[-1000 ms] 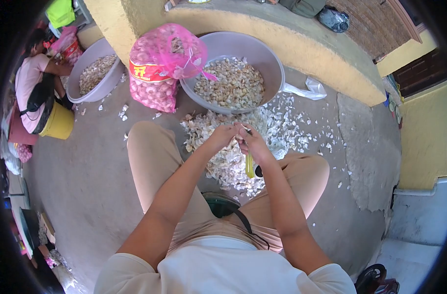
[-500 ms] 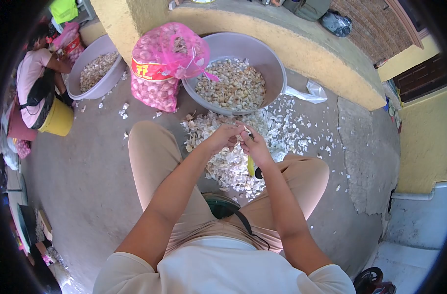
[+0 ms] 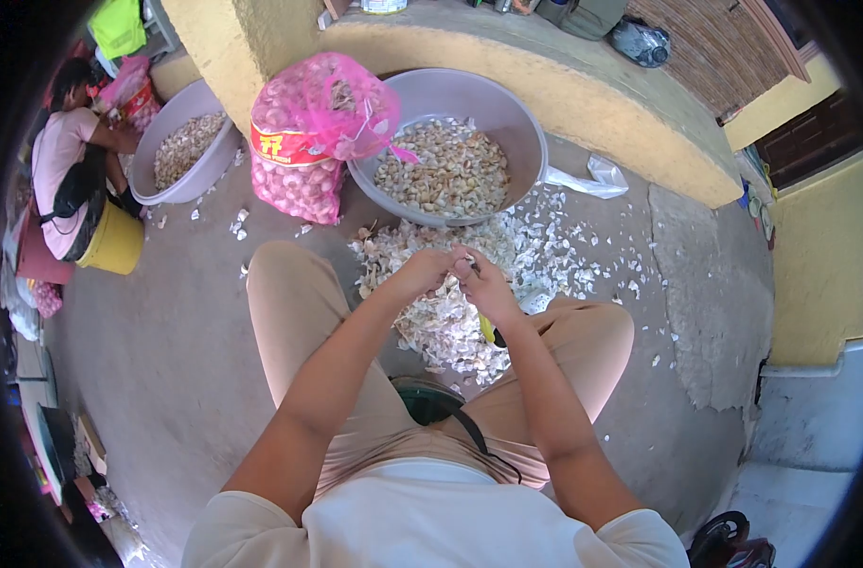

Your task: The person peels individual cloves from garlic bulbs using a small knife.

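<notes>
My two hands meet over a heap of papery garlic skins [image 3: 441, 327] on the floor between my knees. The fingers of my left hand [image 3: 427, 272] are closed in a pinch on a small pale garlic clove, mostly hidden by the fingertips. Pressed against them, my right hand [image 3: 488, 286] is curled around a small knife [image 3: 475, 266], whose dark narrow part shows by the thumb. A yellow strip [image 3: 488, 329] shows below the right wrist, partly covered by the forearm. Beyond the hands stands a grey basin [image 3: 535, 156] holding many garlic cloves [image 3: 441, 175].
A pink mesh sack of garlic bulbs [image 3: 299, 142] leans at the basin's left. Farther left, a person [image 3: 62, 170] sits on a yellow bucket [image 3: 114, 241] beside another basin [image 3: 221, 156] of cloves. A low yellow ledge [image 3: 621, 142] curves behind, with a plastic bag [image 3: 602, 180] before it.
My hands have come closer together and the right hand has turned, covering more of the yellow strip and the pale piece. The view has tilted slightly.
</notes>
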{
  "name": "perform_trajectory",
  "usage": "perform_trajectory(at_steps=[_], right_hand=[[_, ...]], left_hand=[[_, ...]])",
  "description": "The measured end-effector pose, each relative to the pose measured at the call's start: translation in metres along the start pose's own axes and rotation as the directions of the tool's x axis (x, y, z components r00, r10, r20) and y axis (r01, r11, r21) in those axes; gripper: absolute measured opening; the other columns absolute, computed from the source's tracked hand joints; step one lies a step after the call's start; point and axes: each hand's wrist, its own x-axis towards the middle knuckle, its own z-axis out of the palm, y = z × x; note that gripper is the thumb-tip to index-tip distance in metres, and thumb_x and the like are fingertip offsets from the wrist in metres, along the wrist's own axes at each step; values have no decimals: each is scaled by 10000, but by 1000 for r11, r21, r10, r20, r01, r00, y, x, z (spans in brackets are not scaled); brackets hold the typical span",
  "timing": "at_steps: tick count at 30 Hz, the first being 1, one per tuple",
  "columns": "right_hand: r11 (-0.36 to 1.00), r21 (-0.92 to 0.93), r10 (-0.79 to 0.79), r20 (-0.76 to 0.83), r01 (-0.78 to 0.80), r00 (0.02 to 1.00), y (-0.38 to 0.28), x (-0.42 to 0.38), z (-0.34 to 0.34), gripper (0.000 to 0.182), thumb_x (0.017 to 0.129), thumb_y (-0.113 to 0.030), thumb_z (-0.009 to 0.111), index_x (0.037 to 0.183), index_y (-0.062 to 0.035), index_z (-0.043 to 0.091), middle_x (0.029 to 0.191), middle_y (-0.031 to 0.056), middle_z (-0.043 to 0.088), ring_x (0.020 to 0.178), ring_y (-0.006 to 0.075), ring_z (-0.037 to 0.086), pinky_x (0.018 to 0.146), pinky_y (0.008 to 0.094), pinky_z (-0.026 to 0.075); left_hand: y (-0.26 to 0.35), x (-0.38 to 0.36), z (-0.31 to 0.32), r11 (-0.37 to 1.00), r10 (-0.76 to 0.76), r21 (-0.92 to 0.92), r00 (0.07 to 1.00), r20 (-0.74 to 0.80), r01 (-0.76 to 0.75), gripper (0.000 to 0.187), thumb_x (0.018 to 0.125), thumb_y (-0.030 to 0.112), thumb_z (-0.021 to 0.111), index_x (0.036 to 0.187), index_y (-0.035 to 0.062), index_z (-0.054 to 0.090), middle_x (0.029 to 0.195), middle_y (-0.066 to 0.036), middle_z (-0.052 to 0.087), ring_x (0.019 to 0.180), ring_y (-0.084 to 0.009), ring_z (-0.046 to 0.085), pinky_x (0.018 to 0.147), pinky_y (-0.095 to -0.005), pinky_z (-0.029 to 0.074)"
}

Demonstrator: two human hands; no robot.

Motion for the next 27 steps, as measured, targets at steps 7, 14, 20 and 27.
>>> perform_trajectory(at_steps=[7,14,20,27], right_hand=[[996,-26,-88,7,88,996,3,1,1,373,855,-324,497,1139,-85,455,672,-15,436,532,47,366,450,175,300],[820,411,291,300,-398,909,-20,-6,-19,211,830,-242,548,828,-56,448,625,6,433,440,53,345,376,177,248],[705,455,354,438,-543,826,-21,-7,-19,214,825,-214,557,779,-31,456,596,1,427,418,38,339,351,183,227],[666,437,378,500,-604,779,-22,-10,-22,208,829,-203,553,764,-25,465,594,10,422,413,29,328,347,179,221]], left_hand=[[-1,-4,-4,1000,13,13,1000,8,-13,391,831,425,492,603,108,467,476,40,334,395,-70,326,389,-263,321],[17,-22,-5,351,611,802,767,196,-484,391,795,409,521,846,25,475,717,-99,520,612,-214,528,569,-321,441],[37,-24,-16,-155,377,827,742,555,-540,358,773,412,514,842,61,487,770,-78,537,691,-268,568,580,-387,448],[8,-21,-21,-147,469,789,660,587,-597,263,781,322,532,783,65,475,688,-77,499,620,-255,544,515,-358,427]])
